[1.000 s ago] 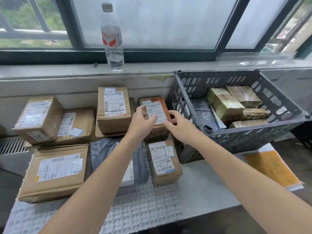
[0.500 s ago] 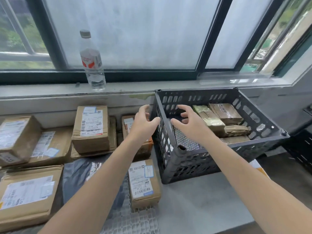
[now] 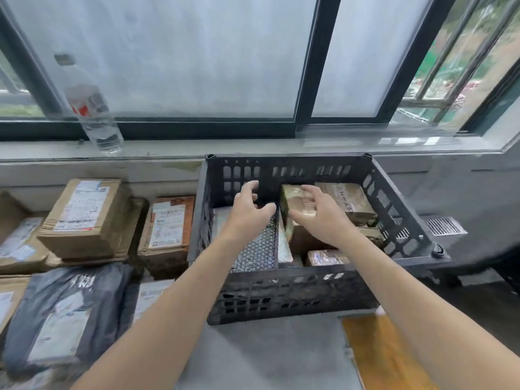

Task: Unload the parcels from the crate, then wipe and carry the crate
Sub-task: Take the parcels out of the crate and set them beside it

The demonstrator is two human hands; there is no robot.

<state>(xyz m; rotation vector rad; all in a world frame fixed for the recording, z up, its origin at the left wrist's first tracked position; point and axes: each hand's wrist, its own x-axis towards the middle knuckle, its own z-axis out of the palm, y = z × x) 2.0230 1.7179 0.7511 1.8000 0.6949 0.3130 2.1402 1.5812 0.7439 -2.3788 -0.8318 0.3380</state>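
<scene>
Crate (image 3: 281, 294) on grey table (image 3: 267, 358) below window (image 3: 180, 57)

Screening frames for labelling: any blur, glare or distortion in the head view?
Head view: motion blur smears the water bottle and the labels on the unloaded parcels; wide-angle distortion slants the window frame; soft backlight through frosted glass, no hard glare; crate, left hand and right hand legible.

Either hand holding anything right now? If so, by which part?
Nothing is gripped. The left hand is open above the bubble mailer in the crate; the right hand is spread over a taped parcel, fingers not closed round it.
</scene>
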